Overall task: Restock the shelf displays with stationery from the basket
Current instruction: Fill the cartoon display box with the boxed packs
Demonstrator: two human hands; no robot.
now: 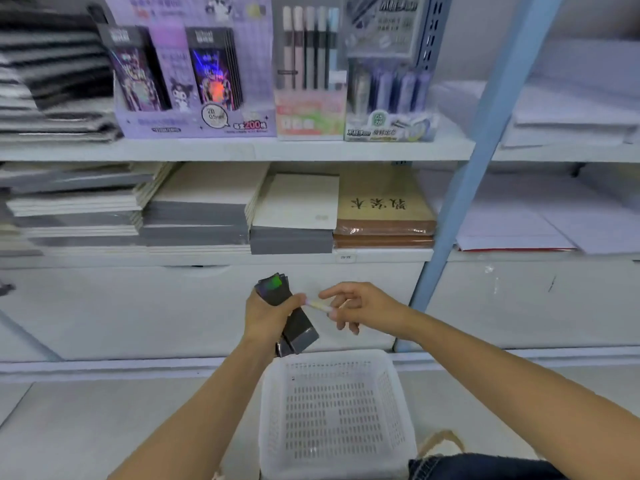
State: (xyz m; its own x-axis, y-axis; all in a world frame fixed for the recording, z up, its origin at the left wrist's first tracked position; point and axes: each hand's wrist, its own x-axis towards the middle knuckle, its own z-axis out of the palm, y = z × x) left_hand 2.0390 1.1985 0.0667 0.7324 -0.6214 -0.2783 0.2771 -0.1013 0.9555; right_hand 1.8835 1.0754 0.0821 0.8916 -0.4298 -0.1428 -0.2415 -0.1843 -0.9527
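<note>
— Fingers of my left hand (pixel 270 314) are curled tight round a stack of dark slim packs (pixel 301 328), thumb across the front. Clamped.

— Orientation?

— Tilted. The end with the green holographic patch is up, and the lower end points down-right toward the basket (pixel 332 357).

— Other hand?

— My right hand (pixel 360 304) pinches a thin pale stick (pixel 318 305) between thumb and forefinger, and the other fingers hang loosely apart. It's too blurred to say whether it's a pen or a lead tube. Its left tip is at my left thumb; I can't tell if it's touching or just beside.

— Basket?

— White slotted plastic, on the floor below both hands.

— Hands versus shelf?

— Both are in front of the white panel (pixel 138 306) under the lower shelf, well below the displays.

— Displays?

— On the upper shelf a purple display box (pixel 173 125) holds upright shelved dark packs (pixel 214 74) at left and right, with a pale purple pack between. Just beside it on the right is a pen display (pixel 308 57), then a display of blue cases (pixel 391 88).

— Lower shelf?

— Stacked grey and cream notebooks (pixel 201 216). Brown-covered books (pixel 384 206) sit at the right end, near the blue upright (pixel 485 133).

— Else?

— There's denim (pixel 485 467) at bottom right, beside the basket.
</note>
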